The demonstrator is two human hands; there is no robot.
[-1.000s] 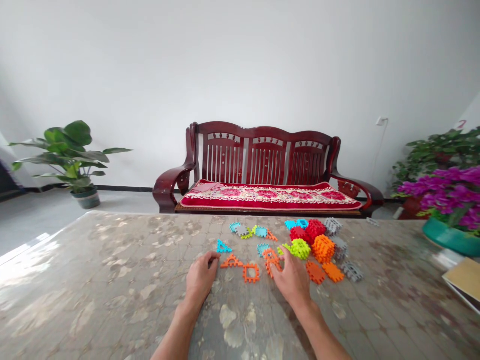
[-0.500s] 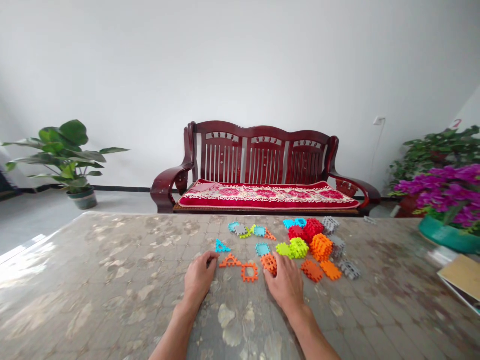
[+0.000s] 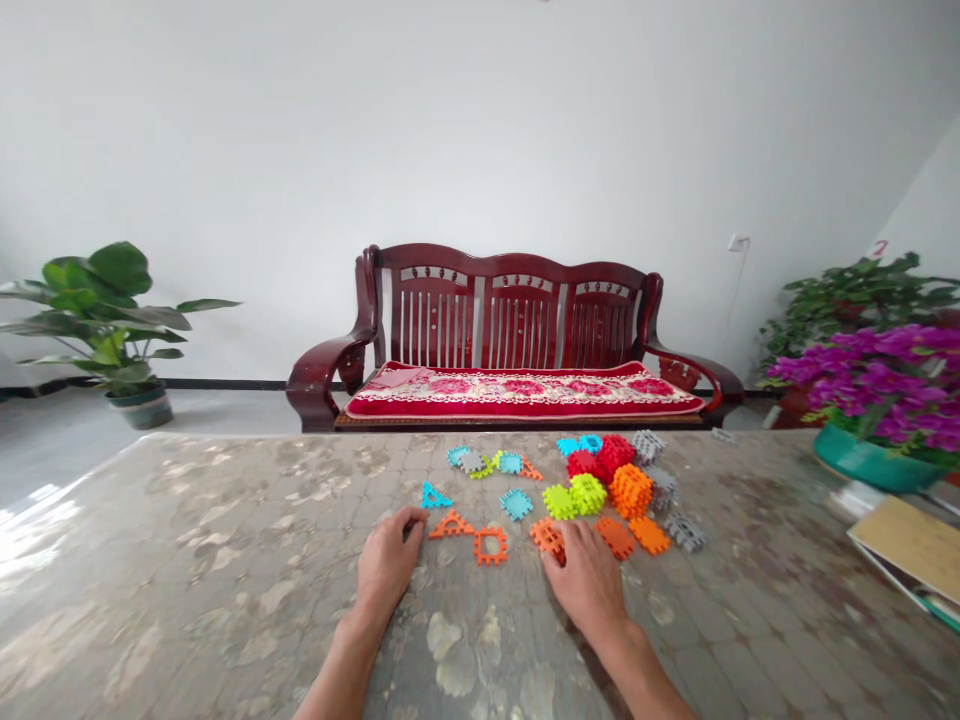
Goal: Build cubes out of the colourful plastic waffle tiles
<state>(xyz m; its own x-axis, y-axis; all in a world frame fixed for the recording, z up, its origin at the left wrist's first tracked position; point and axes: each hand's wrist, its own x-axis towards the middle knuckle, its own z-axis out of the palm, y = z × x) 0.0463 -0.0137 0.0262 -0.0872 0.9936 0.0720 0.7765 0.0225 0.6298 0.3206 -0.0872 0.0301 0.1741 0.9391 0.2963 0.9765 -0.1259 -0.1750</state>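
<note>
My right hand (image 3: 591, 575) grips an orange interlocking block (image 3: 547, 537) just above or on the table; its fingertips are partly hidden. Close to its right lie a flat darker-orange toothed piece (image 3: 614, 538) and a brighter orange one (image 3: 649, 536). My left hand (image 3: 388, 555) rests on the table, loosely curled, with the thumb apart from the fingers and nothing visible in it. Nearest to it are a blue triangle piece (image 3: 435, 497) and an orange triangle piece (image 3: 452, 524). Between the hands lies an orange square frame (image 3: 480, 548), with a light-blue square piece (image 3: 516, 504) behind.
Assembled lime (image 3: 588, 494), orange (image 3: 631, 491), red (image 3: 616, 455) and grey (image 3: 663, 488) toothed blocks stand to the right. Loose mixed pieces (image 3: 472, 462) lie farther back. A turquoise flower pot (image 3: 874, 462) and a notebook (image 3: 911, 545) sit at the right. A wooden bench (image 3: 517, 270) stands beyond the table (image 3: 247, 600).
My right hand has moved right with the orange block, away from the light-blue square and towards the flat orange pieces. My left hand stays by the triangles. The view has shifted slightly right.
</note>
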